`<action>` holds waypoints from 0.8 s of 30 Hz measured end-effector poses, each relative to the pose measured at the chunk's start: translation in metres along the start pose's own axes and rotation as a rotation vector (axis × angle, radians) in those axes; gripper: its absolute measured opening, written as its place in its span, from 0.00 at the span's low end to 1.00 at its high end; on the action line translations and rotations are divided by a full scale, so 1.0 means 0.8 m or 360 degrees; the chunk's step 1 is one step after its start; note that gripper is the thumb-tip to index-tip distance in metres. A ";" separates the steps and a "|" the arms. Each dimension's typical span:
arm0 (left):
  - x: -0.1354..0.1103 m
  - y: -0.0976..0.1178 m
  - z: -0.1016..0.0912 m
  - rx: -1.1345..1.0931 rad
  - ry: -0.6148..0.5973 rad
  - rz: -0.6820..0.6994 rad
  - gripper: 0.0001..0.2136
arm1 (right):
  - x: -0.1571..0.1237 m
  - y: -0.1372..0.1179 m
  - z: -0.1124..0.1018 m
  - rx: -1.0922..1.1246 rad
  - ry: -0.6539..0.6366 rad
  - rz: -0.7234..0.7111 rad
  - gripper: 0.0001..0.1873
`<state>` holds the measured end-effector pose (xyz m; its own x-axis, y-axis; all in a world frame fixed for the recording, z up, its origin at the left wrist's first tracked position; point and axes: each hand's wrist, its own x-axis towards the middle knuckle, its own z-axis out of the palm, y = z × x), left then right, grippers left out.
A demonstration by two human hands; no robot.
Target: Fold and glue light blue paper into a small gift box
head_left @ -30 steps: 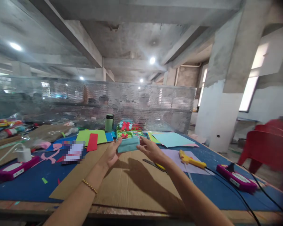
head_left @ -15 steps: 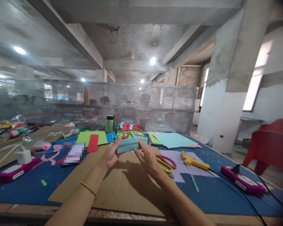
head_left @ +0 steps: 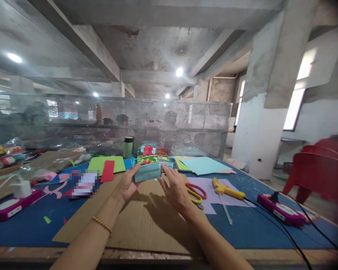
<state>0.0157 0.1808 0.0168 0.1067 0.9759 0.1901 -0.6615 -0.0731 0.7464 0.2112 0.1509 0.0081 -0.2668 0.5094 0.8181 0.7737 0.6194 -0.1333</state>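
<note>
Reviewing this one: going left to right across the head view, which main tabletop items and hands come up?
Purple power strip, red paper, left hand, light blue piece, right hand, scissors, yellow glue gun, second purple power strip.

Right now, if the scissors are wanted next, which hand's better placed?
Right, probably: the right hand is close beside the scissors, while the left hand is farther off, gripping the light-blue piece's left end.
</note>
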 end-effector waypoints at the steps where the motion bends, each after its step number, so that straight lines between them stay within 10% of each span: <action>1: -0.001 0.001 0.000 -0.0005 0.0006 -0.0003 0.08 | 0.001 0.000 -0.001 0.0070 0.0023 -0.0015 0.25; 24: 0.000 0.000 0.005 0.0002 -0.0025 -0.0081 0.20 | 0.002 0.009 0.011 0.0938 -0.0069 0.0441 0.15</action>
<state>0.0184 0.1802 0.0194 0.1519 0.9750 0.1621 -0.6540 -0.0239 0.7562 0.2117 0.1614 0.0036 -0.1353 0.7133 0.6877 0.3754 0.6793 -0.6306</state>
